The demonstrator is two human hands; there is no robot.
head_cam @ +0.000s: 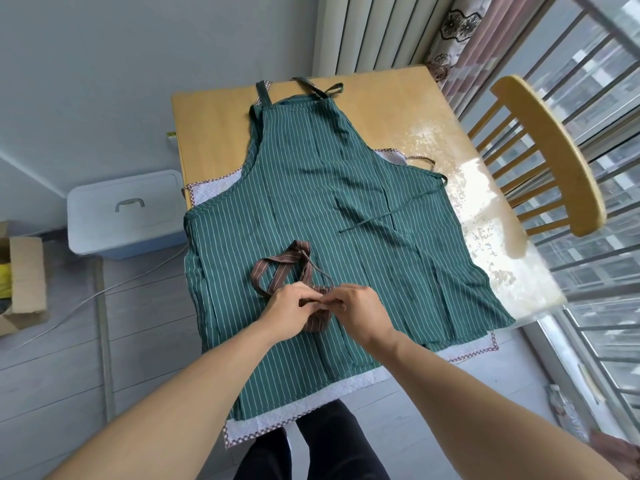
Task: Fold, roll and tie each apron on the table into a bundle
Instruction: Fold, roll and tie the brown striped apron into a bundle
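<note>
A green striped apron point(311, 188) lies spread flat on the wooden table point(214, 123), over a white apron point(301, 407) with checked trim that shows at the edges. On the green one sits a brown striped apron rolled into a small bundle point(317, 322), its neck strap point(277, 268) looping away from me. My left hand point(289, 310) and my right hand point(356, 308) meet over the bundle, and both pinch its thin tie at the top. The fingertips hide the knot.
A wooden chair point(547, 154) stands at the table's right side by the window rail. A white lidded storage box point(124, 213) and a cardboard box point(24, 282) sit on the floor to the left. A radiator point(374, 32) is behind the table.
</note>
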